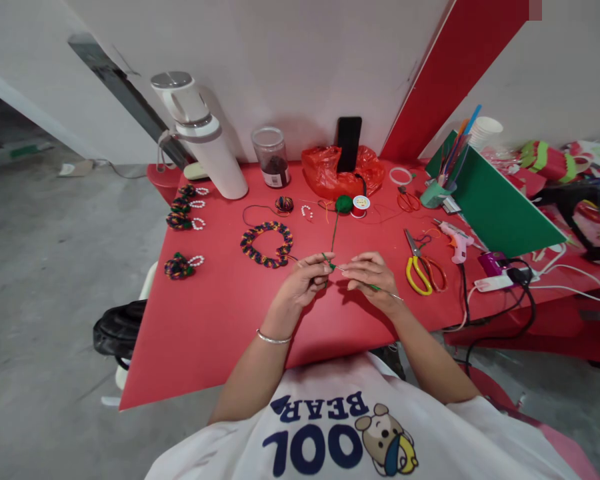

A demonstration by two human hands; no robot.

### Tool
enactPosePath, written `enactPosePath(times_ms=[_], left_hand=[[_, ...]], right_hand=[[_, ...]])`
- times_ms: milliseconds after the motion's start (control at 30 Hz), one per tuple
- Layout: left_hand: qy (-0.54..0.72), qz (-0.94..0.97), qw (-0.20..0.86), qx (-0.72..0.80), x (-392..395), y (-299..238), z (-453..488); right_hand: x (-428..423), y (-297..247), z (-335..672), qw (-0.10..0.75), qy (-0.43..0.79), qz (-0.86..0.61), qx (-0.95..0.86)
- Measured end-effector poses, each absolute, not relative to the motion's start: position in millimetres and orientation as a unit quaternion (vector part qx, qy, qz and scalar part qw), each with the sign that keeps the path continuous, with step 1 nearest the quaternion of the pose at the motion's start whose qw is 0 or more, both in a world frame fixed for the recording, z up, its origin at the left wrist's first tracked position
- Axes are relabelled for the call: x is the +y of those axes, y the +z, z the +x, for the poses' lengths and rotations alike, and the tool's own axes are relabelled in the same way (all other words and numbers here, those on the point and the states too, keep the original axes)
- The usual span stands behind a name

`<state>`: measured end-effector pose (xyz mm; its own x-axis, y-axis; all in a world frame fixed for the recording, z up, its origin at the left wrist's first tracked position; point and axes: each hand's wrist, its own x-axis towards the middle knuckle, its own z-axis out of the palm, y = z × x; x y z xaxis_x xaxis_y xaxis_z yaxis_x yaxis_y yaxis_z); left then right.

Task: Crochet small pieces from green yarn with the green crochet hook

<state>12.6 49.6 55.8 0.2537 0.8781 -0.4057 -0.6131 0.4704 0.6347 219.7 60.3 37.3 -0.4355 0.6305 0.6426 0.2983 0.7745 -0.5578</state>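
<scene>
My left hand (307, 277) and my right hand (370, 275) meet over the middle of the red table (215, 320), both pinched closed. A green yarn strand (335, 233) runs from the left fingers up to a green yarn ball (344, 203). In the right hand lies a thin crochet hook (386, 291), its tip pointing towards the left fingers. A multicoloured crocheted ring (267, 245) lies just left of my hands. A silver bangle sits on the left wrist.
Several small crocheted pieces with white beads (181, 267) lie at the table's left. White flask (207, 143), jar (271, 157), red bag with phone (347, 167), red thread spool (360, 205) stand behind. Yellow scissors (417, 270), glue gun (455, 241), green board (500, 200), cables lie right.
</scene>
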Motion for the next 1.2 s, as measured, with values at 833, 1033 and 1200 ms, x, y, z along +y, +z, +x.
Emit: enactPosePath(times_ms=[833, 1033, 1200], left_hand=[[0.355, 0.244, 0.84, 0.329, 52, 39, 0], [0.356, 0.23, 0.842, 0.333, 51, 40, 6], [0.411, 0.237, 0.811, 0.342, 49, 39, 13]], right_hand=[[62, 73, 236, 0.392, 0.322, -0.234, -0.829], [63, 57, 230, 0.404, 0.429, -0.255, -0.766], [53, 35, 210, 0.495, 0.385, -0.291, -0.722]])
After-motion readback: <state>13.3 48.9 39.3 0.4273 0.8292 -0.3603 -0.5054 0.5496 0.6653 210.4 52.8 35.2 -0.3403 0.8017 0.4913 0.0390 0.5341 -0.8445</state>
